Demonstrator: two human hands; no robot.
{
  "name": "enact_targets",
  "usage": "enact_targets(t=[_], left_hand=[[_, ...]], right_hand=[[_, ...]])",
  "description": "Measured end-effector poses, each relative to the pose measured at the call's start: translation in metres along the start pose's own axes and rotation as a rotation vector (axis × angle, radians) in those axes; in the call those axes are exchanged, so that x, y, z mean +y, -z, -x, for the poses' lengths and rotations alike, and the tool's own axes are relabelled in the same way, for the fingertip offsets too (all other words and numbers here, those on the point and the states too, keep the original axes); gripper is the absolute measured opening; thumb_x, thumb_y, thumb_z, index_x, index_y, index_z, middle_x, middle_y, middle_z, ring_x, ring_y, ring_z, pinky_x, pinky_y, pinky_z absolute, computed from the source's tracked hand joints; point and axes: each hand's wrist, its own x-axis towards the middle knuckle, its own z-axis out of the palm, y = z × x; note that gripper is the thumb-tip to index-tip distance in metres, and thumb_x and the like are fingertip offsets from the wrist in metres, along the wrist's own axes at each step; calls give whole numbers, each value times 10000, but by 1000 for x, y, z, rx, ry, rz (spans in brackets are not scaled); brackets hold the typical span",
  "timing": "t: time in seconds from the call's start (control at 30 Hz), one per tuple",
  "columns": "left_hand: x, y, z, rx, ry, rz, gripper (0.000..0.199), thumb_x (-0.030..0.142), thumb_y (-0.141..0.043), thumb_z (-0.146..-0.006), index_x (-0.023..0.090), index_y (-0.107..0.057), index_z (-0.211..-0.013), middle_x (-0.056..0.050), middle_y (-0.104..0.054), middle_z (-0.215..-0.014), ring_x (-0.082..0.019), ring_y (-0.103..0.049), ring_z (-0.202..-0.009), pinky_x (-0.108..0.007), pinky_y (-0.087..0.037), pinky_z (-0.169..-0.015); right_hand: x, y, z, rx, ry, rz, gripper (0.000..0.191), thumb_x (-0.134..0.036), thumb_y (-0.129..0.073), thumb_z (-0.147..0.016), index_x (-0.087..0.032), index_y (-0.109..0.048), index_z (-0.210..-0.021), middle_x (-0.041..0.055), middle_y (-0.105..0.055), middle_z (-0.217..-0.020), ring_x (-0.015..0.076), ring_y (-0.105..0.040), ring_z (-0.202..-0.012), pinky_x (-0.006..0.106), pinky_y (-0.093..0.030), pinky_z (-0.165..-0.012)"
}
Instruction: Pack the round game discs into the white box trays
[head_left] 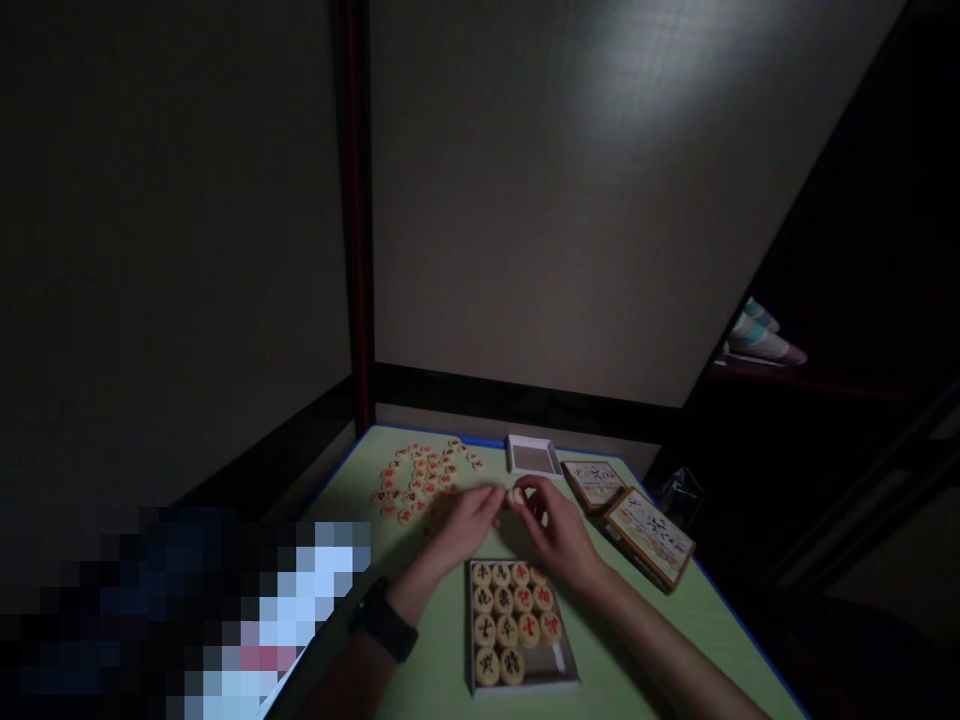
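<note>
My right hand (553, 525) pinches a pale round Chinese chess piece (514, 496) between thumb and fingers, above the table. From the other side, my left hand (471, 518) has its fingers closed at the edge of this piece; a dark watch is on that wrist. Just below the hands lies a shallow white box (574, 672) with large Chinese chess pieces (507, 629) set in rows, marked in black or red. Its front right corner shows bare bottom. Part of its top right is hidden by my right hand.
Many smaller chess pieces (420, 470) are scattered at the left back of the green table (420, 640). A shallow white box part (533, 456) stands at the back edge. Two printed box lids (651, 537) lie at the right, beside clear plastic (681, 490).
</note>
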Motion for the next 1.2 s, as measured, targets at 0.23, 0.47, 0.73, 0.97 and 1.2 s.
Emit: enact_targets(t=[0.23, 0.47, 0.73, 0.97, 1.2], left_hand=[[10, -14, 16, -264, 120, 407, 382, 503, -770, -722, 143, -657, -781, -28, -622, -773, -130, -533, -719, -241, -398, -660], [9, -8, 18, -269, 239, 552, 427, 538, -768, -733, 156, -600, -825, -28, -617, -836, -132, -572, -766, -263, -459, -726], [5, -14, 21, -302, 238, 432, 483, 613, -743, -715, 155, -617, -801, 2, -595, -730, -112, -521, -658, -241, -384, -612], [8, -12, 22, -294, 265, 441, 500, 632, -743, -700, 156, -648, -821, -11, -617, -738, -134, -556, -701, -251, -422, -647], [10, -6, 23, -377, 205, 550, 313, 333, -814, -726, 131, -714, -942, -89, -686, -944, -193, -629, -916, -290, -484, -824]], right_hand=[[-17, 1, 33, 216, 24, -39, 193, -280, -540, -951, -220, -570, -1132, 29, -687, -872, 141, -612, -620, 262, -532, -622], [-18, 7, 36, 395, 61, -60, 262, -258, -574, -939, -233, -569, -1199, 53, -731, -1019, 140, -646, -656, 265, -565, -636], [-22, 3, 37, 210, 100, -9, 268, -254, -562, -937, -230, -559, -1204, 58, -734, -967, 162, -681, -699, 285, -579, -711], [-24, 1, 38, 256, 195, -16, 255, -227, -546, -947, -249, -532, -1201, 72, -703, -1008, 165, -684, -744, 287, -582, -672], [-25, 2, 40, 260, 171, 27, 245, -267, -574, -938, -225, -546, -1178, 52, -715, -892, 179, -692, -738, 285, -577, -648]])
